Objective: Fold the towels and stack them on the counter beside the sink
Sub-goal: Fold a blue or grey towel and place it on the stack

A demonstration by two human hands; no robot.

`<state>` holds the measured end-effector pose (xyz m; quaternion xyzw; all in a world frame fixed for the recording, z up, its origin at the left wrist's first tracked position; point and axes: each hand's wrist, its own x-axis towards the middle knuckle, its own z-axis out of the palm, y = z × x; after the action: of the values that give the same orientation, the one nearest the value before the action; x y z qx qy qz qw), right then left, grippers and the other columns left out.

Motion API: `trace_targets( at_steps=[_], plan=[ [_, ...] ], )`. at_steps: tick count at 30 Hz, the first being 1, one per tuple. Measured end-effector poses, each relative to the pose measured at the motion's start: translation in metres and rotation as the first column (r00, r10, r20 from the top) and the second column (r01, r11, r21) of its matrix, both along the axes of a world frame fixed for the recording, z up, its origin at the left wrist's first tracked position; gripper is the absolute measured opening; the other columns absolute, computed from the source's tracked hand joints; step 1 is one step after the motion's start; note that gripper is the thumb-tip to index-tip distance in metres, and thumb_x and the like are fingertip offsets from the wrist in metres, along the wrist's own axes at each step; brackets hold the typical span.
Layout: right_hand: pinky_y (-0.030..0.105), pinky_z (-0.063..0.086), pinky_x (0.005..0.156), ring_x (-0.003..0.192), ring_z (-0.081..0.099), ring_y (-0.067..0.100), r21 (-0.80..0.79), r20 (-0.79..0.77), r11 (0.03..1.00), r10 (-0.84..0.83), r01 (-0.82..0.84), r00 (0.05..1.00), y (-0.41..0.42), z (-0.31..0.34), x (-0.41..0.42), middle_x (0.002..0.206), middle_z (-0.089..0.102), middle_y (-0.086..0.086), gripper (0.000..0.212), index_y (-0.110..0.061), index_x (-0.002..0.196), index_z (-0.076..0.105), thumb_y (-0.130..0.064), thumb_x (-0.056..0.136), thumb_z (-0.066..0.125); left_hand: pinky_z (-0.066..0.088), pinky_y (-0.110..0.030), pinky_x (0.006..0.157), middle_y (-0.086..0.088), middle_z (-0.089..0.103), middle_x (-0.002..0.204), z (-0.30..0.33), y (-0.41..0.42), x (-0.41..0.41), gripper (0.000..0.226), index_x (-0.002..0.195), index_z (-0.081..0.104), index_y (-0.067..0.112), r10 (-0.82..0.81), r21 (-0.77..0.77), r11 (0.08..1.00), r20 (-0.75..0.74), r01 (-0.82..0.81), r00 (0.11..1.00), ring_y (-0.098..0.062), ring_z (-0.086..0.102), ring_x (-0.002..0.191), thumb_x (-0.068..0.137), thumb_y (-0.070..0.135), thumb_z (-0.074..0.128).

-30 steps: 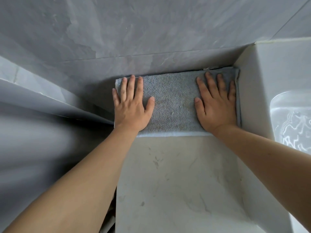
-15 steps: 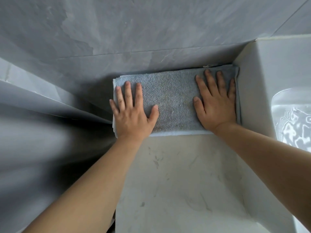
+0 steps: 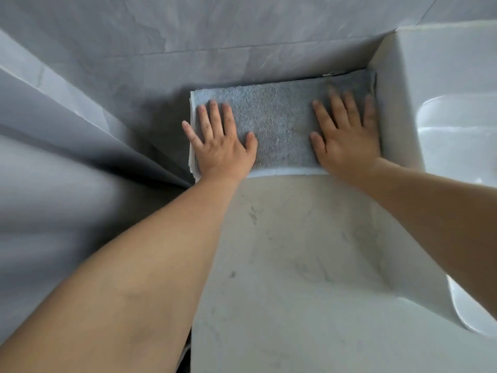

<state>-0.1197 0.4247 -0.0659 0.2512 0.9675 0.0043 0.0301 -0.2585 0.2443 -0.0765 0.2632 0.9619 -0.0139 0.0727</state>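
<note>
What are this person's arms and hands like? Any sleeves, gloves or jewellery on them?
Both forearms are bare as far as the picture shows, with no sleeves in view. The left hand and right hand wear no gloves, and no rings, watch or bracelets show. Fingernails are short and unpainted.

The sink (image 3: 457, 135) was cut off by the right edge. The left hand (image 3: 219, 146) and right hand (image 3: 347, 138) covered parts of the grey towel (image 3: 279, 127). Layers beneath it showed only as pale edges. The left wall (image 3: 53, 184) was blurred.
</note>
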Motion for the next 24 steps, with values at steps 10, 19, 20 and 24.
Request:
trace_targets(
  at_steps=[10, 19, 20, 24],
  plan=[
    [0.050, 0.002, 0.120, 0.149, 0.011, 0.025, -0.224, 0.112, 0.974, 0.073, -0.047, 0.991, -0.102, -0.038, 0.158, 0.162, 0.014, 0.008, 0.068, -0.014, 0.154, 0.021, -0.046, 0.094, 0.024, 0.005, -0.057, 0.121, -0.008, 0.012, 0.166, -0.032, -0.084, 0.175, 0.072, 0.157, 0.018, 0.010, -0.262, 0.102, 0.962, 0.080, 0.253, 0.962, -0.028, 0.007, 0.153, 0.096, 0.044, 0.032],
    [0.051, 0.000, 0.120, 0.149, 0.011, 0.028, -0.255, 0.062, 0.965, 0.080, -0.061, 0.995, -0.104, -0.037, 0.157, 0.161, 0.017, 0.010, 0.069, -0.011, 0.153, 0.025, -0.042, 0.092, 0.028, 0.008, -0.055, 0.122, -0.009, 0.013, 0.165, -0.033, -0.082, 0.173, 0.077, 0.157, 0.019, 0.008, -0.253, 0.114, 0.963, 0.067, 0.244, 0.965, -0.028, 0.007, 0.153, 0.093, 0.048, 0.036],
    [0.051, 0.000, 0.120, 0.149, 0.010, 0.027, -0.259, 0.061, 0.964, 0.080, -0.062, 0.995, -0.103, -0.037, 0.157, 0.161, 0.016, 0.010, 0.069, -0.011, 0.153, 0.024, -0.042, 0.092, 0.027, 0.007, -0.054, 0.122, -0.009, 0.013, 0.166, -0.033, -0.081, 0.173, 0.077, 0.157, 0.019, 0.009, -0.251, 0.110, 0.964, 0.063, 0.243, 0.966, -0.028, 0.007, 0.153, 0.093, 0.049, 0.035],
    [0.051, -0.001, 0.120, 0.150, 0.008, 0.025, -0.262, 0.041, 0.963, 0.072, -0.059, 0.997, -0.103, -0.039, 0.158, 0.162, 0.013, 0.008, 0.069, -0.013, 0.154, 0.022, -0.042, 0.091, 0.025, 0.005, -0.052, 0.123, -0.006, 0.010, 0.166, -0.037, -0.080, 0.174, 0.079, 0.158, 0.016, 0.012, -0.235, 0.092, 0.969, 0.055, 0.230, 0.970, -0.025, 0.004, 0.154, 0.092, 0.052, 0.031]
  ],
)
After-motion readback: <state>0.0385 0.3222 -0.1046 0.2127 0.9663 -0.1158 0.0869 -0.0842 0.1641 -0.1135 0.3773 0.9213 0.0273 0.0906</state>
